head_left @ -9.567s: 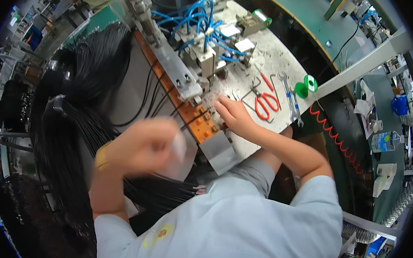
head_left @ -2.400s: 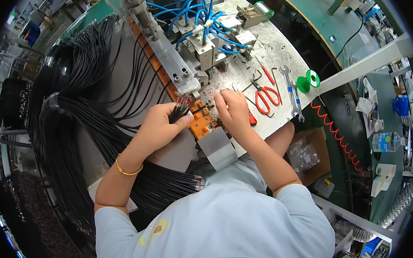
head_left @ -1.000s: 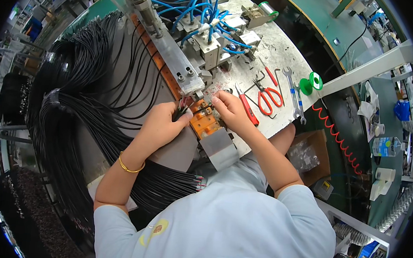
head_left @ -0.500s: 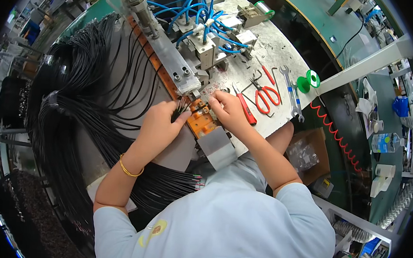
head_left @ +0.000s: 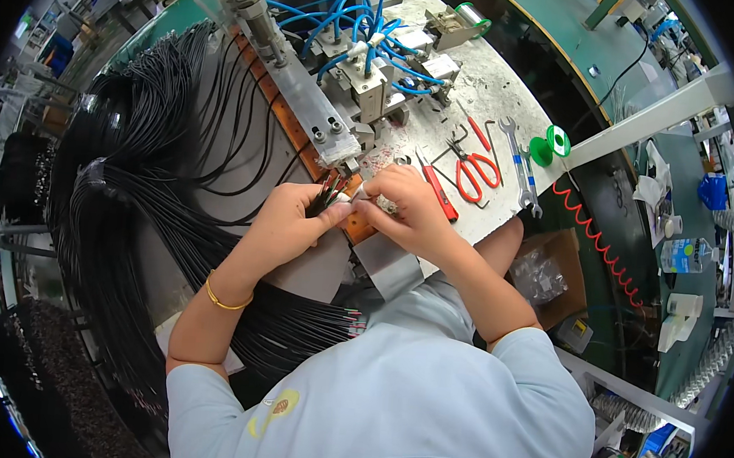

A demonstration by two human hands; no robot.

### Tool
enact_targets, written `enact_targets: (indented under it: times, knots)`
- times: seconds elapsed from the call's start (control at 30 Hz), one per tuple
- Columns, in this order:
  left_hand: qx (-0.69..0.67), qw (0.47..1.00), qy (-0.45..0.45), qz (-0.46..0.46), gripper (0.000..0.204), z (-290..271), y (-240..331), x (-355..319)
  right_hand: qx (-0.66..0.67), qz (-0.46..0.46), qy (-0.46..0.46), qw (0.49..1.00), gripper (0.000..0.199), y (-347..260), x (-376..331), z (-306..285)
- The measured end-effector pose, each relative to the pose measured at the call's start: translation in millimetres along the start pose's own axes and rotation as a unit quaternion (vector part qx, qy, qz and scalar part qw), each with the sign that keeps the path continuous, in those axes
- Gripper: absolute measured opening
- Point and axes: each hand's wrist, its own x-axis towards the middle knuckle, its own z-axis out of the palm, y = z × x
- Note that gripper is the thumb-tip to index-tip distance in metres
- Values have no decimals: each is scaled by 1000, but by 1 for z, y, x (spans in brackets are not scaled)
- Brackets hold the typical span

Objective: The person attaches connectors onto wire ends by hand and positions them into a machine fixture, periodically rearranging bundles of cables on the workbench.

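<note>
My left hand [head_left: 289, 221] is closed around a small bunch of black wires [head_left: 328, 194] whose stripped ends stick up beside the orange block [head_left: 359, 226] of the metal fixture [head_left: 307, 110]. My right hand [head_left: 405, 208] meets it from the right, fingertips pinching a small white connector [head_left: 363, 194] at the wire ends. A gold bangle sits on my left wrist. A large bundle of black wires [head_left: 122, 195] fans out to the left, and more wire ends with red tips [head_left: 345, 321] lie below my left forearm.
Blue air tubes [head_left: 348, 15] loop over the machine behind. Right of my hands lie a red-handled cutter [head_left: 435, 191], red scissors [head_left: 475, 170], a spanner [head_left: 520, 167] and a green spool [head_left: 552, 145]. A red coiled hose [head_left: 596, 241] and a cardboard box [head_left: 551, 276] hang off the bench's right edge.
Both hands stay together at the orange block; since a second ago they have shifted only slightly. Much earlier the left hand was lifted away to the lower left.
</note>
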Motion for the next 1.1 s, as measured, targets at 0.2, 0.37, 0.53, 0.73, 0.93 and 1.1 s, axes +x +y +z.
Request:
enact_targets:
  times: [0.2,0.37,0.53,0.73,0.93,1.1]
  knots:
    - [7,997,54,62,16,7,3,1,16,11,-3,1000,11,0,1,3]
    - [16,998,57,-9,13,10,12,-3,-191,-92,48,976,12,-13,2,11]
    - [-28,999,33,-18,12,5,8,-3,-122,9,3,992,11,0,-3,3]
    - [8,991,68,114,13,5,-7,7,88,105,33,990,18,9,-2,7]
    - [194,949,160,191,16,-4,-7,3,-6,154,29,988,22,41,-6,12]
    - [99,987,110,56,23,2,-4,5,107,189,31,976,22,52,-7,17]
